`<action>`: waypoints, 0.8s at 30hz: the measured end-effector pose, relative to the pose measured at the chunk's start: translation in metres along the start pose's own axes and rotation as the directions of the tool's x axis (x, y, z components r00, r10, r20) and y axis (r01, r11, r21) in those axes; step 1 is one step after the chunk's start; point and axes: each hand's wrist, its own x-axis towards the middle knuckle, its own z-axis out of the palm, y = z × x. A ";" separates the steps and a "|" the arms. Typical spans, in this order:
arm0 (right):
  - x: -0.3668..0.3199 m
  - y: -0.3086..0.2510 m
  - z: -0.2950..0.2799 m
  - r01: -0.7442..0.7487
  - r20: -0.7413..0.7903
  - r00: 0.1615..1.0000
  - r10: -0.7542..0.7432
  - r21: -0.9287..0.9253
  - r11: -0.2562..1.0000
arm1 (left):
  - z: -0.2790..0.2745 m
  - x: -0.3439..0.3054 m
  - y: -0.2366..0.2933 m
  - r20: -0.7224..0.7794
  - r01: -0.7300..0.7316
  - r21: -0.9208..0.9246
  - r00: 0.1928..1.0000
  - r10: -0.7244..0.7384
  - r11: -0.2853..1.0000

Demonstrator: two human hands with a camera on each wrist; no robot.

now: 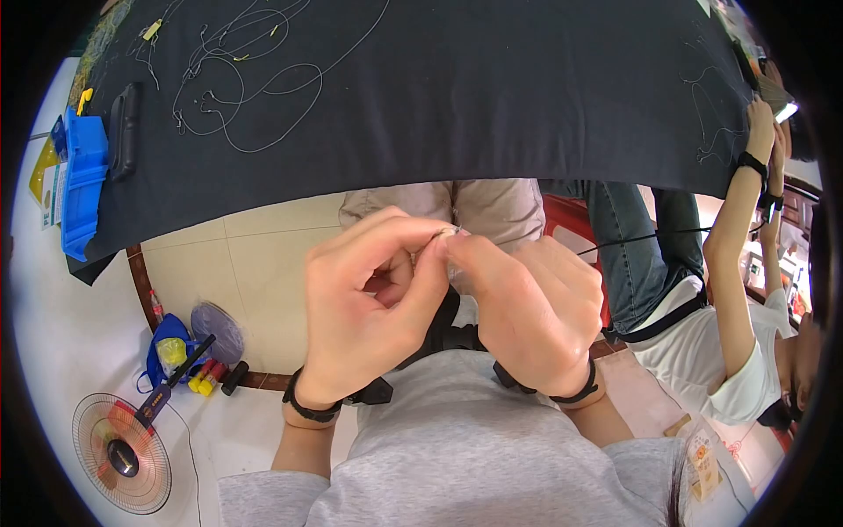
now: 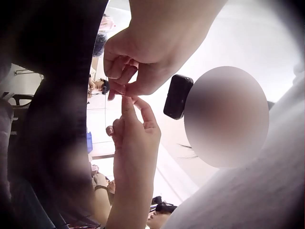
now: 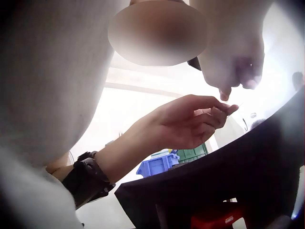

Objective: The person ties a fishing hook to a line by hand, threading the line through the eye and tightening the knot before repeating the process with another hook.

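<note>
My left hand (image 1: 373, 303) and right hand (image 1: 531, 307) meet fingertip to fingertip in front of my chest, just short of the black-covered table. Left thumb and index finger pinch a tiny pale thing (image 1: 451, 232), its kind too small to tell. The right thumb and index finger close on the same spot from the other side. Both wrists wear black bands. In the left wrist view the right hand (image 2: 136, 138) rises from below to the left fingertips. The left hand (image 3: 190, 121) shows its curled fingers in the right wrist view.
Thin grey lines (image 1: 321, 81) with small hooks lie looped on the black cloth (image 1: 492, 105). A black case (image 1: 125, 132) and a blue bin (image 1: 84, 184) stand at the left edge. Another person (image 1: 738, 263) works at the right. A fan (image 1: 123, 452) stands lower left.
</note>
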 end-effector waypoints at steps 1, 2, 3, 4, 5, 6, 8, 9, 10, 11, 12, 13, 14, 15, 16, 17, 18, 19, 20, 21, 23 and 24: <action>0.002 0.002 0.001 -0.011 0.006 1.000 0.011 0.028 1.000 | 0.000 0.000 0.001 0.004 0.007 0.004 1.000 -0.007 1.000; 0.004 0.004 0.000 -0.035 0.011 0.999 0.034 0.068 0.997 | 0.000 0.000 0.002 0.007 0.014 0.008 1.000 -0.015 1.000; 0.006 0.006 0.000 -0.058 0.017 0.998 0.057 0.108 0.992 | 0.000 0.000 0.004 0.011 0.022 0.012 1.000 -0.022 1.000; 0.009 0.007 0.000 -0.094 0.024 0.996 0.091 0.160 0.983 | 0.000 0.000 0.006 0.024 0.010 0.045 1.000 -0.011 0.999; 0.011 0.009 0.000 -0.130 0.038 0.991 0.125 0.212 0.968 | -0.001 0.001 0.008 0.037 -0.002 0.078 0.999 -0.001 0.997; 0.013 0.010 0.000 -0.167 0.052 0.986 0.159 0.263 0.950 | -0.001 0.001 0.008 0.051 -0.015 0.110 0.999 0.010 0.994; 0.016 0.013 -0.001 -0.237 0.092 0.972 0.218 0.354 0.905 | 0.001 0.001 0.009 0.041 -0.003 0.095 0.999 -0.001 0.995; 0.016 0.015 0.000 -0.270 0.111 0.963 0.246 0.392 0.879 | 0.001 0.000 0.009 0.036 0.003 0.088 0.999 -0.006 0.996; 0.017 0.016 0.000 -0.298 0.127 0.954 0.270 0.421 0.857 | 0.002 0.001 0.009 0.037 0.001 0.084 0.999 -0.005 0.996; 0.017 0.017 0.000 -0.326 0.143 0.945 0.293 0.449 0.832 | 0.002 0.001 0.009 0.038 0.000 0.080 0.999 -0.003 0.997; 0.019 0.017 -0.001 -0.355 0.160 0.935 0.317 0.463 0.812 | 0.002 0.001 0.009 0.039 -0.002 0.077 0.999 -0.001 0.997; 0.021 0.016 -0.002 -0.383 0.177 0.923 0.341 0.477 0.791 | 0.002 0.001 0.009 0.041 -0.005 0.073 0.999 0.002 0.997; 0.023 0.015 -0.003 -0.411 0.194 0.911 0.364 0.490 0.769 | 0.002 0.001 0.009 0.043 -0.008 0.070 0.999 0.005 0.998; 0.023 0.016 -0.003 -0.424 0.208 0.905 0.370 0.498 0.757 | 0.002 0.001 0.009 0.046 -0.011 0.066 0.999 0.008 0.998; 0.022 0.018 -0.002 -0.436 0.222 0.900 0.376 0.506 0.744 | 0.001 0.001 0.009 0.050 -0.007 0.055 0.999 0.004 0.998; 0.021 0.021 -0.002 -0.445 0.235 0.895 0.378 0.512 0.735 | 0.001 0.001 0.009 0.053 -0.004 0.045 0.999 0.001 0.999; 0.021 0.023 -0.002 -0.454 0.248 0.891 0.381 0.518 0.725 | 0.000 0.001 0.008 0.056 0.000 0.034 0.998 -0.002 0.999; 0.021 0.026 -0.002 -0.460 0.259 0.888 0.381 0.523 0.717 | 0.000 0.001 0.009 0.060 0.004 0.022 0.998 -0.006 1.000; 0.020 0.028 -0.001 -0.469 0.274 0.883 0.381 0.534 0.703 | -0.001 0.001 0.009 0.064 0.009 0.009 0.998 -0.009 1.000; 0.019 0.030 -0.001 -0.478 0.289 0.878 0.380 0.545 0.689 | -0.002 0.001 0.010 0.068 0.013 -0.003 0.998 -0.013 1.000; 0.015 0.033 0.000 -0.508 0.337 0.861 0.381 0.589 0.628 | -0.002 0.002 0.010 0.067 0.012 -0.021 0.998 -0.011 1.000; 0.013 0.034 0.001 -0.528 0.365 0.849 0.382 0.613 0.588 | -0.003 0.002 0.010 0.067 0.012 -0.030 0.998 -0.010 0.999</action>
